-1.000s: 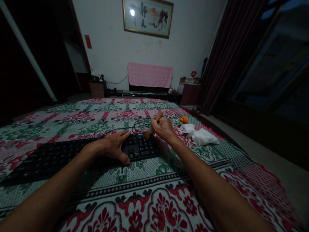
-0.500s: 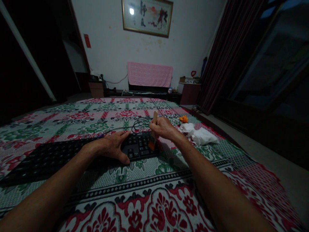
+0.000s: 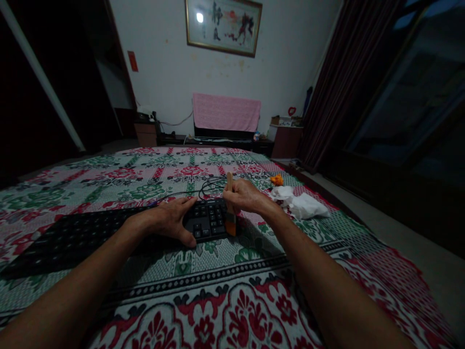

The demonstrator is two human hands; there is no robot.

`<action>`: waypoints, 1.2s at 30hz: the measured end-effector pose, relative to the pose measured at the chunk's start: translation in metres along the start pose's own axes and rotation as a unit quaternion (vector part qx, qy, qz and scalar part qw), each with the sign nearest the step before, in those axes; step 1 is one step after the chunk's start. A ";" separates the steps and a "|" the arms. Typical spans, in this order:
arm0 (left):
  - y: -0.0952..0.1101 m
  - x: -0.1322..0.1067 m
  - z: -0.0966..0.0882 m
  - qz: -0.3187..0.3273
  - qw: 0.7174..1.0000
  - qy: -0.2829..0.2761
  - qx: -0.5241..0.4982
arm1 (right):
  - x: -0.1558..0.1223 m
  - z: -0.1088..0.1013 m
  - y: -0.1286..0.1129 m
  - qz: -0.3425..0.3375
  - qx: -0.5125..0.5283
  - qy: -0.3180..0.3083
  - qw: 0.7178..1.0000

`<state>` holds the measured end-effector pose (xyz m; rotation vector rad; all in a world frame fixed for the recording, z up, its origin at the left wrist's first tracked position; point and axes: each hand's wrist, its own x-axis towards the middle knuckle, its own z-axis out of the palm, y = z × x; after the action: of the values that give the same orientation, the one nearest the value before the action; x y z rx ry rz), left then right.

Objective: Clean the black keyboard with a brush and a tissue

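A black computer keyboard (image 3: 69, 237) lies on the patterned bedspread, its number pad towards the right. My left hand (image 3: 170, 220) grips across the keyboard, thumb at the front edge and fingers reaching the back edge. Pinched in my right hand (image 3: 243, 195) is a flat paintbrush (image 3: 230, 208) with a wooden handle, held nearly upright. Its orange-brown bristles touch the keyboard's right end, beside the number pad. The fingers of my right hand are partly hidden behind one another.
A coiled black cable (image 3: 209, 186) lies behind the keyboard. To the right sit a crumpled white cloth or bag (image 3: 307, 205) and a small orange crumpled item (image 3: 276, 180). The bedspread (image 3: 225, 291) extends all around; its right edge borders the floor.
The brush has moved slightly towards me, and its bristles now sit closer to the keyboard's front right corner. Its handle has tipped a little left. My left hand has stayed in place.
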<state>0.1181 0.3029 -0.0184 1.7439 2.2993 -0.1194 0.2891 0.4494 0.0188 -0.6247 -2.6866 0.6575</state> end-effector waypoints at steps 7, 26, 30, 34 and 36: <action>-0.001 0.001 0.000 0.007 1.000 0.004 0.005 | 0.001 0.000 0.002 0.017 0.025 0.035 0.999; 0.002 -0.001 -0.002 -0.003 1.000 0.002 -0.001 | 0.018 0.033 0.017 0.026 0.123 0.227 0.966; 0.004 -0.002 -0.005 -0.004 1.000 0.002 0.000 | 0.019 0.043 0.020 0.006 0.103 0.253 0.962; 0.007 -0.004 -0.007 -0.003 1.000 -0.001 -0.001 | 0.019 0.048 0.023 -0.022 0.088 0.245 0.965; 0.008 -0.004 -0.007 -0.007 1.000 -0.007 -0.004 | 0.018 0.047 0.022 -0.019 0.076 0.221 0.972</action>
<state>0.1255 0.3026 -0.0096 1.7189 2.2985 -0.1235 0.2628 0.4585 -0.0284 -0.5946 -2.2089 0.6219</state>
